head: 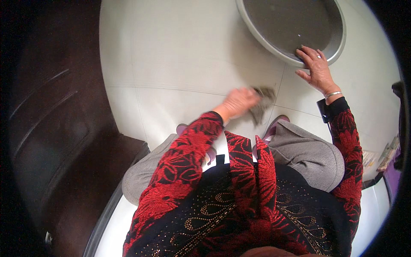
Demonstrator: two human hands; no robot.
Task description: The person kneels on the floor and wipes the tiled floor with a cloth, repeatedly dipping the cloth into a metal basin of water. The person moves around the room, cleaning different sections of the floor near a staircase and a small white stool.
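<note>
My left hand (240, 102), blurred, is closed on a crumpled grey-brown cloth (265, 104) over the pale tiled floor (179, 64). Part of the cloth hangs out past the fingers toward my feet. At the upper right stands a round grey basin (273, 48) with what looks like murky water (289, 22) in it. My right hand (317, 69), wearing a ring and a bracelet, holds the basin's near rim. Its fingers reach over to the inside, while the thumb stays outside.
Dark brown furniture (57, 106) fills the left side, and its corner juts out near my left knee. My purple shoes (276, 127) are on the floor below the cloth. A small black object (323, 110) hangs beside my right sleeve. Stacked items (387, 154) lie at the far right.
</note>
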